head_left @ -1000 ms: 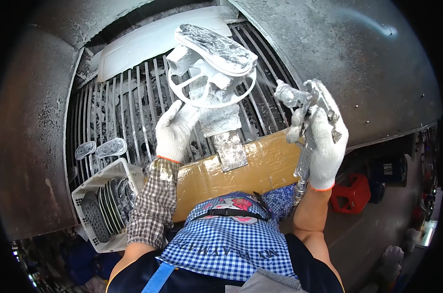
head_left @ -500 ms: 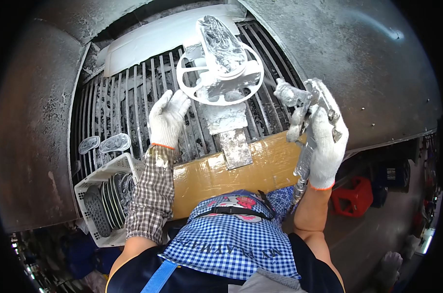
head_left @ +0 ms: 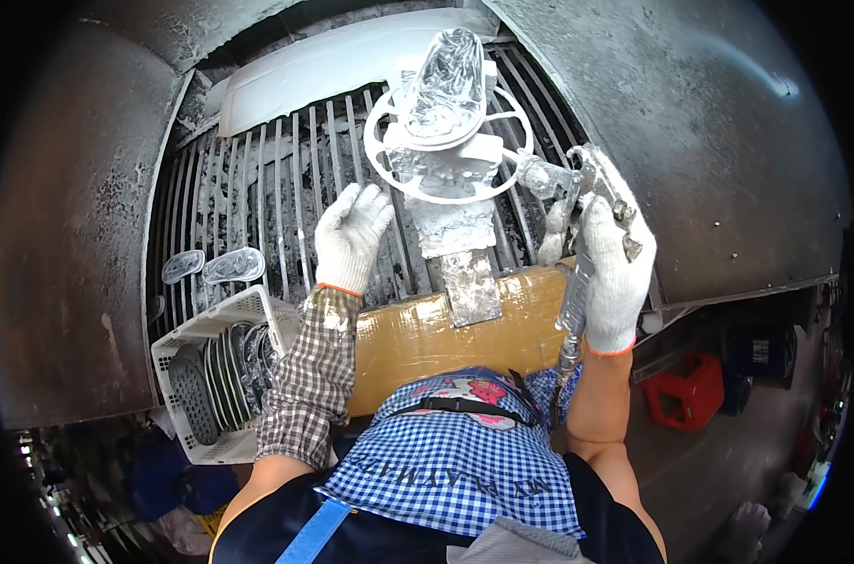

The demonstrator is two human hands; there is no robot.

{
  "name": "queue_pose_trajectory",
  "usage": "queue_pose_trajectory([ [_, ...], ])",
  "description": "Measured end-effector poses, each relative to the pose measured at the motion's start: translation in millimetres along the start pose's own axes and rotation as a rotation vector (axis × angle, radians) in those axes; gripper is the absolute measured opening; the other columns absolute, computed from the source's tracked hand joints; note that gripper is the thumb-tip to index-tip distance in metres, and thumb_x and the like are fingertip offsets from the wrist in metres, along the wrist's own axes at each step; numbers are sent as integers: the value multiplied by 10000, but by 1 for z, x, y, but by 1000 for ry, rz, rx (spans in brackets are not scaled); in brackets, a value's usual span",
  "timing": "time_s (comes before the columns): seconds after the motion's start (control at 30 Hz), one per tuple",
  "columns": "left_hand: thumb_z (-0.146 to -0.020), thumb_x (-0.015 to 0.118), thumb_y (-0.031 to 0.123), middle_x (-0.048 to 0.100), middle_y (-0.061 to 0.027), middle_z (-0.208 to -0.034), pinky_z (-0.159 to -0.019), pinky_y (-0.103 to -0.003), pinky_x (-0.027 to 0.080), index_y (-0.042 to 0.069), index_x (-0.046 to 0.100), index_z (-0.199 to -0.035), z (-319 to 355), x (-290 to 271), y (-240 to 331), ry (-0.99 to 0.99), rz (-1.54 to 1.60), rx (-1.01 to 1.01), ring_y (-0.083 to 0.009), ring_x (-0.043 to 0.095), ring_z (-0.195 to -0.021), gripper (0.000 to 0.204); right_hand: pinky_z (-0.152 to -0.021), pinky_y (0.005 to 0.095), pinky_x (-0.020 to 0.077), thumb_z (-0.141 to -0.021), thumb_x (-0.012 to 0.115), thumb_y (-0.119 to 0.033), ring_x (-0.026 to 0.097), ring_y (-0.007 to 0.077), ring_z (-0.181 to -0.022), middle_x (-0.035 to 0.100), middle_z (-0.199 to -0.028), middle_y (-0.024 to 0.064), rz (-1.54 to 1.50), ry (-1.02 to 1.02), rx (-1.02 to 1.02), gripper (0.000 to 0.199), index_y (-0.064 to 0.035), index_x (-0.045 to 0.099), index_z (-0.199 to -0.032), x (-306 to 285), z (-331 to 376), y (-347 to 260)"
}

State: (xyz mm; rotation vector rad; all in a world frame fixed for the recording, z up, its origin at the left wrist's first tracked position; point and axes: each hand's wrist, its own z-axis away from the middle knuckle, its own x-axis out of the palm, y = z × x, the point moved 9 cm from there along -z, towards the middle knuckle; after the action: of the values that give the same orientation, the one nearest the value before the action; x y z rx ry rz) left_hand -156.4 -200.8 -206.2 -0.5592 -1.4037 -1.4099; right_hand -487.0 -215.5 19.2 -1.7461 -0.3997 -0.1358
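Note:
A white-coated turning wheel (head_left: 374, 155) stands over the slatted grate. On it lies a shoe sole (head_left: 449, 89) whose top is covered with crinkled clear film. My left hand (head_left: 352, 237), in a white knit glove, is held palm up just left of the wheel's rim, fingers stretched and nothing in them. Gloved as well, my right hand (head_left: 620, 268) grips a spray gun (head_left: 547, 177) caked in silvery grey. The gun's front end points left at the wheel's right rim. The wheel's lower support is a coated block with a metal plate (head_left: 473, 287).
At the lower left a white plastic basket (head_left: 275, 308) holds several upright soles. Two film-covered soles (head_left: 233, 266) lie behind it on the grate (head_left: 278, 188). Brown taped board (head_left: 399, 343) runs along the near edge. Metal walls flank both sides; a red stool (head_left: 687, 390) stands at right.
The wheel has turned, and the sole on it now leans to the right. The spray gun's front has come closer to the rim. My left hand stays open beside the wheel.

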Motion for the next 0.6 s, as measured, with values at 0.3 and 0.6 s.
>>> queue_pose_trajectory([
  [0.3, -967, 624, 144, 698, -274, -1239, -1035, -554, 592, -24, 632, -1240, 21, 10, -42, 17, -4, -108, -433, 707, -1138, 321, -707, 220, 545, -1102, 603, -104, 651, 56, -846, 736, -1067, 50, 65, 12, -7, 420, 33, 586, -1499, -3, -11, 12],
  [0.6, -1026, 657, 234, 665, -211, -1321, -1043, -543, 565, 8, 548, -1439, 43, 51, -89, -43, 8, -255, -372, 660, -1234, 484, -653, 238, 536, -1104, 613, -145, 629, 83, -762, 709, -1000, 69, -42, 7, -37, 460, 19, 547, -1529, 2, -16, 2],
])
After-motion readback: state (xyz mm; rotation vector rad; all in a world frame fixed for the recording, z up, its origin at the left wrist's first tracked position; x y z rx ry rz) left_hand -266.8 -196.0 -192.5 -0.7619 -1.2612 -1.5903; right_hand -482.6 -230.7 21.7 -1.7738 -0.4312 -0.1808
